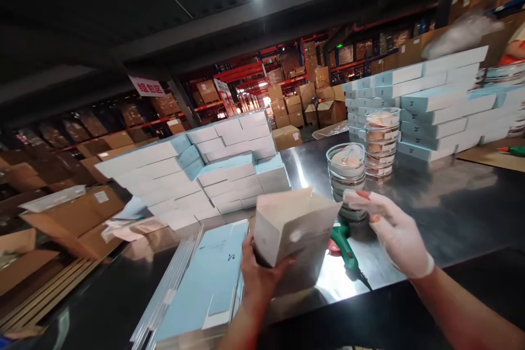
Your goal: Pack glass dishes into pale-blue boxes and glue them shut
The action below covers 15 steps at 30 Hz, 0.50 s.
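Note:
My left hand [262, 273] grips an open white carton [293, 235] from beneath and the side, its mouth tilted up. My right hand [396, 229], in a white glove with some bare fingertips, has its fingers stretched out and apart. Its fingertips are beside a stack of clear round containers [345, 167] with pale contents; whether they touch it, I cannot tell. Behind it rises another stack of clear containers [381, 142]. A green corded hand tool [345, 246] lies between my hands. Flat light-blue carton blanks [209, 273] are piled left of my left hand.
White and blue boxes [221, 169] are stacked at the back left of the shiny metal table [435, 213], with more boxes [443, 106] at the back right. Brown cartons [82, 219] stand at the left. Warehouse racks fill the background, and part of a person shows at the far right.

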Tool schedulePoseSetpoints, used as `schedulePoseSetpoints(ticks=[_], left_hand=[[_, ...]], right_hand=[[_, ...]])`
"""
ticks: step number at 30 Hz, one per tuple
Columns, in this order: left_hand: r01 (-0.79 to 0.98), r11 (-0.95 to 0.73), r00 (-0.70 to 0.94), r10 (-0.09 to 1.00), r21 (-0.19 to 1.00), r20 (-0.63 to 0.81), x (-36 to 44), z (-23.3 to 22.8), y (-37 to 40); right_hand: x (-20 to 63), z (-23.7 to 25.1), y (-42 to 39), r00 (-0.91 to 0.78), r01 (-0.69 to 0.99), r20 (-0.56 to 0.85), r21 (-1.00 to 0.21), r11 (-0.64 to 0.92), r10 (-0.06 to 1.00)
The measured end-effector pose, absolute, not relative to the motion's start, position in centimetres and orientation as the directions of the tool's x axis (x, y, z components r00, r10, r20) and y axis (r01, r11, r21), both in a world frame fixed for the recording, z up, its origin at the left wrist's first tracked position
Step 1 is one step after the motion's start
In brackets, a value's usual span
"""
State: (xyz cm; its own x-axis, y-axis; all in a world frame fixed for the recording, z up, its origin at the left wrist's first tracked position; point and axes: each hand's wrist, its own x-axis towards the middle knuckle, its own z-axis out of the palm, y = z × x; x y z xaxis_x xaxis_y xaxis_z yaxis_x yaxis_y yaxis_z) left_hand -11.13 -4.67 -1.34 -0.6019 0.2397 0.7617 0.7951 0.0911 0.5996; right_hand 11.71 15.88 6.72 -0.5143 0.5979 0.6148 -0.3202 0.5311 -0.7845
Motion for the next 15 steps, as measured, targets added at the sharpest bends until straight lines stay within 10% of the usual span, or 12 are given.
schedulePoseSetpoints(ticks=[3, 8, 15], left_hand=[[0.603, -0.12, -0.702, 0.388, 0.788, 0.597, -10.3, -2.3, -3.9], [0.638, -0.252, -0.598, 0.432, 0.727, 0.675, -9.6, -2.6, -4.2], [0.714, -0.357, -0.547, 0.252, 0.602, 0.798, -9.3, -1.9, -5.0]], right_hand=[[10.0, 6.1, 14.1, -0.635, -0.382, 0.555, -0.831, 0.405, 0.537], [7.0, 6.8, 10.9, -0.754, -0.442, 0.473, -0.879, 0.181, 0.456], [3.8, 7.1, 10.1, -0.466, -0.292, 0.413, -0.907, 0.305, 0.783]])
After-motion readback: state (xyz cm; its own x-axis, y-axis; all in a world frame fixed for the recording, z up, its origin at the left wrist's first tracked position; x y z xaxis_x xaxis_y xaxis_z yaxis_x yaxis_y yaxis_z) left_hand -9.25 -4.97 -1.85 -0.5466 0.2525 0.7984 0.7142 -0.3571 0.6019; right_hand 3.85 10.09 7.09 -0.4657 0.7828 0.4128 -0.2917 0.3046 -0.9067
